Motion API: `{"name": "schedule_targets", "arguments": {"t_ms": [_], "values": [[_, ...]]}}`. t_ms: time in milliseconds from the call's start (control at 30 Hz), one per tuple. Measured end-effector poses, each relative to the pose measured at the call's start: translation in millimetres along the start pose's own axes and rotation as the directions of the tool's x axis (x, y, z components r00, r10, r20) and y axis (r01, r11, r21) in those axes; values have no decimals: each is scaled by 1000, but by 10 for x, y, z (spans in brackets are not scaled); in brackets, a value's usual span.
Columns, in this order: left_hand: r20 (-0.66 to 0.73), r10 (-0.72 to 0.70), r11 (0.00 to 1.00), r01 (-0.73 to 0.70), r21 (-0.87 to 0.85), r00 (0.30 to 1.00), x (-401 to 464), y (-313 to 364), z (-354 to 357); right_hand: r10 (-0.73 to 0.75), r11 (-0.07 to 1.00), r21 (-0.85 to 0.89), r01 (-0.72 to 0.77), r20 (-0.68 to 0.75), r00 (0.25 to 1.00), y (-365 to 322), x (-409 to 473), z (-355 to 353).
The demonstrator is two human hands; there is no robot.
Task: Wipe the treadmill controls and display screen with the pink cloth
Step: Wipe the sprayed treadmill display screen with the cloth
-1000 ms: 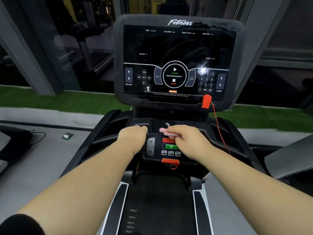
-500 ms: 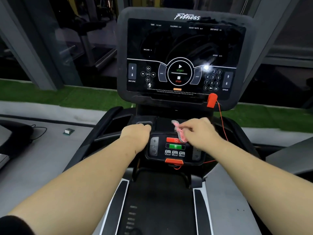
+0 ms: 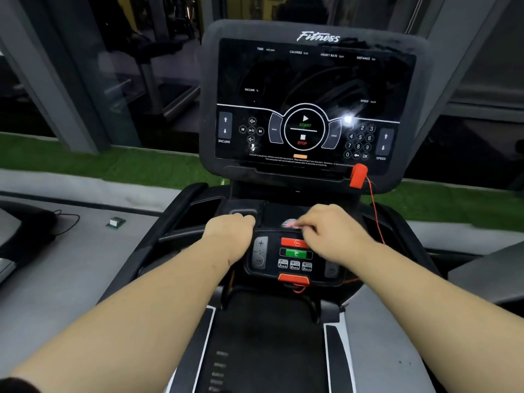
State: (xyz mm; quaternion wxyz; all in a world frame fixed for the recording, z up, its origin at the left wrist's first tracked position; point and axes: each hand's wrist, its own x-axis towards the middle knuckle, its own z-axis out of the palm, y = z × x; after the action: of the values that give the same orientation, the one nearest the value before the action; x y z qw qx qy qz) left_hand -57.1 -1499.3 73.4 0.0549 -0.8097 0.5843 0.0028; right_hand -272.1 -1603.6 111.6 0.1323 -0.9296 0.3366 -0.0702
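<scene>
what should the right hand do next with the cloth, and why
Probably draw the cloth down over the red button and green button. The right hand pinches it just above them, and the buttons lie uncovered below.

The pink cloth (image 3: 290, 223) is a small, motion-blurred bunch with a pale pattern, lying on the dark ledge just above the control panel (image 3: 295, 255). That panel is black, with a red button over a green one, three small speed keys below and a grey plus/minus rocker at its left. The screen (image 3: 314, 103) stands upright behind, dark and glossy, showing white START/STOP, INCLINE, SPEED and keypad markings.
</scene>
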Motion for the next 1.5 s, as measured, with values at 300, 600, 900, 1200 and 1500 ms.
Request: {"name": "schedule_targets", "arguments": {"t_ms": [300,600,900,1200,1500], "values": [[-18,-3,999,2,-37,1000,-21,-9,-17,-118,993,1,118,13,993,-42,-59,-50],[26,27,999,-26,-32,999,3,-38,-29,-38,956,276,94,-202,979,-116,25,-55],[152,58,995,-44,-92,987,2,-69,-194,105,942,318,-111,36,994,159,-103,-308],[-82,151,811,-171,-560,985,262,126,-1163,113,840,542,-1,-173,978,-340,373,-986],[-212,119,360,-241,-901,970,439,93,-1853,119,775,629,70,-253,960,-421,658,-1569]]}}
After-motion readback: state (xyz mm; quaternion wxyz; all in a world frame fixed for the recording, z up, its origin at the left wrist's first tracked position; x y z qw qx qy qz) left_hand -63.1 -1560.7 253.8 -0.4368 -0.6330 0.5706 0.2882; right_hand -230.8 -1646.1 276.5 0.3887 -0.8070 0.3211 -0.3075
